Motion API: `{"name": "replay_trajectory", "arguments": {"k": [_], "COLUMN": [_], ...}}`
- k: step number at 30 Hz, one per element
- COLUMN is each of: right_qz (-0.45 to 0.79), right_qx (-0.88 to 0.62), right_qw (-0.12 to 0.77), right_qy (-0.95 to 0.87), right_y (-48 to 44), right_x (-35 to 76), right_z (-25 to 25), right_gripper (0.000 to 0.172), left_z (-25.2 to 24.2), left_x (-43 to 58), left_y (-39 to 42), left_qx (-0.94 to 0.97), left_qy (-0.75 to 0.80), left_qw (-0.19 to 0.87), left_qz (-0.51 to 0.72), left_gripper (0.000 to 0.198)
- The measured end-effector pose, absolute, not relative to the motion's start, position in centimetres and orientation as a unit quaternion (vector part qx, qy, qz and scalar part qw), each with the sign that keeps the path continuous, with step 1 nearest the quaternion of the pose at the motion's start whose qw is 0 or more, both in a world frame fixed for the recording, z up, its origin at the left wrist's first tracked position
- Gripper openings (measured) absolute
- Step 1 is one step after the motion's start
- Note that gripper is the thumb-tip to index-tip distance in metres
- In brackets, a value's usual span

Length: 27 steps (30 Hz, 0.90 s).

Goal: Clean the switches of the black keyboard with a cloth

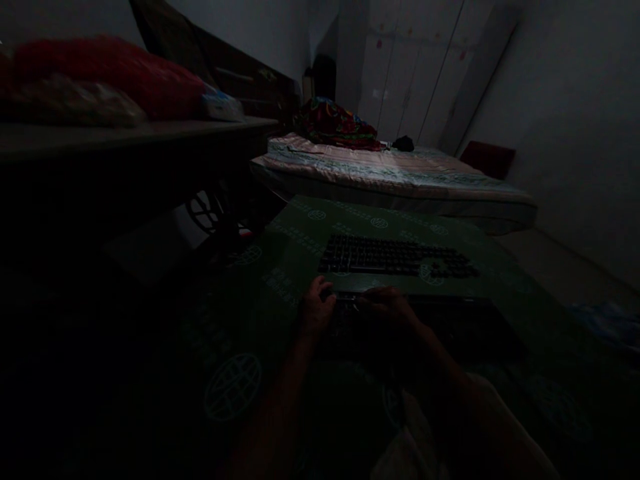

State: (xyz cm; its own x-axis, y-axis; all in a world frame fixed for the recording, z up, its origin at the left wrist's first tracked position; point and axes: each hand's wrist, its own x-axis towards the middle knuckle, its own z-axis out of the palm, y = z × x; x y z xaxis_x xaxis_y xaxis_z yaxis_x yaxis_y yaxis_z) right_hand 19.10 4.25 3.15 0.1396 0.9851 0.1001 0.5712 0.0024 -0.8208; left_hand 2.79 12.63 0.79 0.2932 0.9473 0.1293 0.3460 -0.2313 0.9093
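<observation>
I'm on the right hand (390,308) first: fingers bunched and pointing left, low over the near-left part of a dark panel (470,327). There's a small pale glint at the fingertips, but I cannot tell whether they pinch anything or merely touch the panel. Over to my left hand (318,307): thumb and fingers loosely parted, nothing visible in the grasp, set at the panel's far left corner; contact there is too dim for me to confirm.

Just beyond both hands lies the keyboard section (395,257), its rows of black keys running parallel to the panel, with a strip of green tabletop (270,287) between the 2.

Now the trouble spots: my right hand and forearm cover the panel's middle, its near edge melts into shadow, and both forearms run out at the bottom. Farther out, the bed (400,175) stands past the table's far edge.
</observation>
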Motion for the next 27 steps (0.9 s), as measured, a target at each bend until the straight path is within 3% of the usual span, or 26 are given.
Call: {"name": "replay_trajectory", "arguments": {"k": [18, 27], "right_qz": [0.211, 0.278], "right_qx": [-0.671, -0.626], "right_qw": [0.267, 0.388], "right_qy": [-0.659, -0.617], "right_y": [5.6, 4.6], "right_x": [17.1, 19.0], "right_z": [3.4, 3.1], "right_gripper": [0.027, 0.03], "left_z": [0.6, 0.8], "left_x": [2.5, 2.6], "left_y": [12.6, 12.4], "left_qx": [0.758, 0.768], "left_qy": [0.46, 0.464], "left_qw": [0.345, 0.325], "left_qz": [0.307, 0.299], "left_gripper": [0.049, 0.047]}}
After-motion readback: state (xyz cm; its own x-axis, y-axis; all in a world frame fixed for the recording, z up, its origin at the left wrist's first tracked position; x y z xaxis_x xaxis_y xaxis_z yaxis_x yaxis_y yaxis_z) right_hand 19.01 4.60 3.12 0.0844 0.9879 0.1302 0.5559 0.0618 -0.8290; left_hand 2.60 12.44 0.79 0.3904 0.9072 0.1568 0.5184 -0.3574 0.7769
